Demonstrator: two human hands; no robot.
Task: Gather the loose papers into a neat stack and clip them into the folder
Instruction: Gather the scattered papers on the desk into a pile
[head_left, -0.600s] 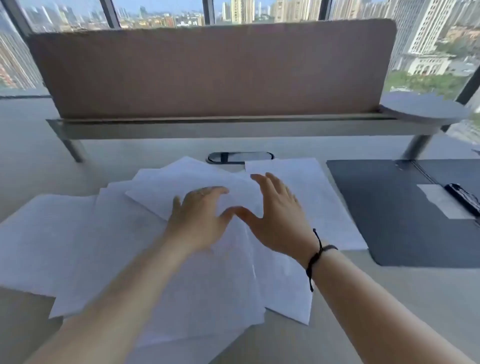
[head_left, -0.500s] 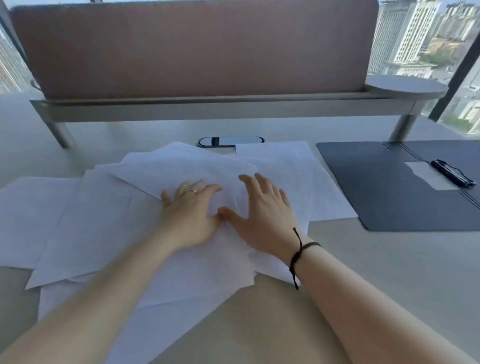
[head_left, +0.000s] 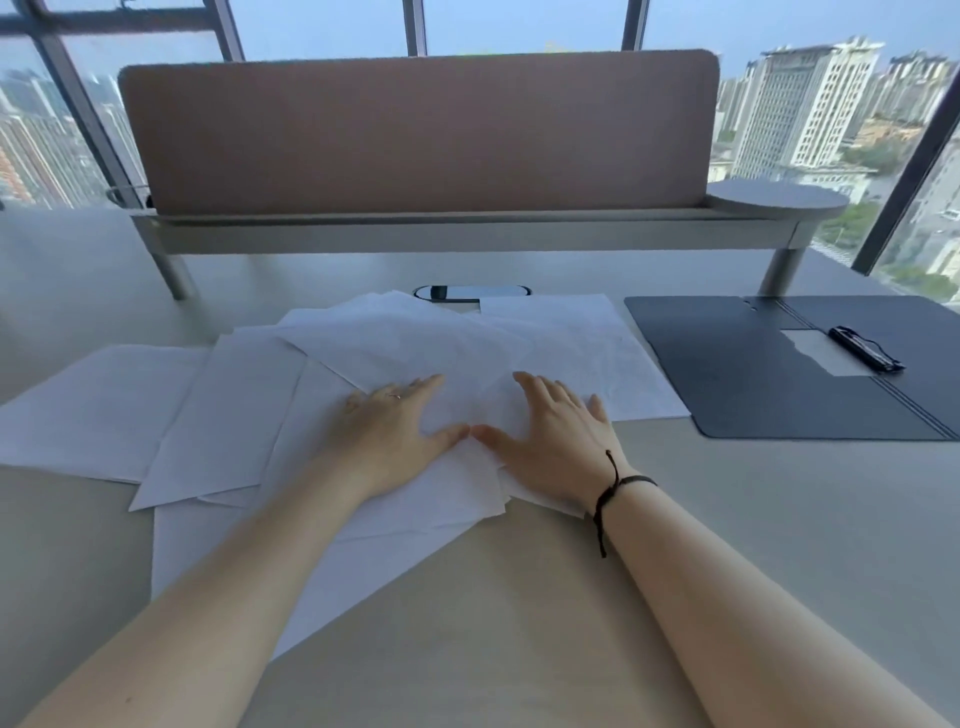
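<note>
Currently, both hands lie flat on the loose papers, which are fanned out and overlapping across the bench in front of the person. Left hand and right hand rest palm-down side by side near the middle of the spread, thumbs nearly meeting; the fingers are straight and slightly splayed, pressing on the top sheets and gripping nothing. The sheets lie at differing angles, with several reaching well out to the left and one toward the right, its edge just beside the folder. That folder lies open and flat at the right of the bench, apart from both hands, with its clip on the inner face. The step in hand appears to be the start of gathering. The next move probably calls for sweeping the outlying sheets inward toward the centre, then squaring their edges into one stack before carrying it across to the clip.
</note>
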